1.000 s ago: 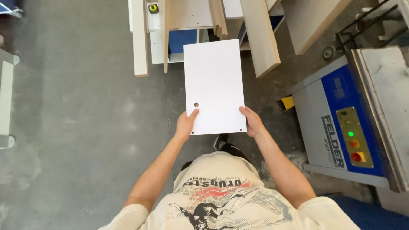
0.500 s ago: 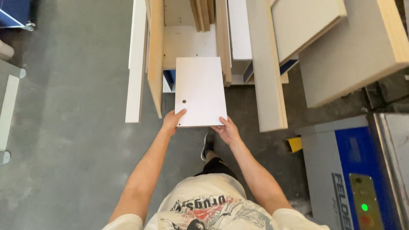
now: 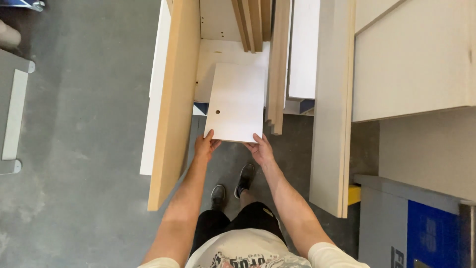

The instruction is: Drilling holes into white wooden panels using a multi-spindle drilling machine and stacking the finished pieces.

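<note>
A small white rectangular panel [image 3: 237, 101] with a round hole near its left edge is held flat in front of me. My left hand [image 3: 205, 145] grips its near left corner and my right hand [image 3: 260, 149] grips its near right corner. The panel's far end reaches in between a long tan board [image 3: 171, 106] on the left and a bundle of narrow brown boards [image 3: 276, 64] on the right, over a white panel [image 3: 218, 54] lying on the rack.
More white and tan boards [image 3: 331, 109] stand on edge at the right, with a large white panel [image 3: 411, 64] beyond. A grey and blue machine [image 3: 421, 228] sits at the lower right. Grey concrete floor [image 3: 84, 124] lies left; my shoes [image 3: 233, 186] stand below.
I have stepped closer to the board rack. The white panel has moved forward into the gap between the tan board and the narrow boards. Both hands keep their grip.
</note>
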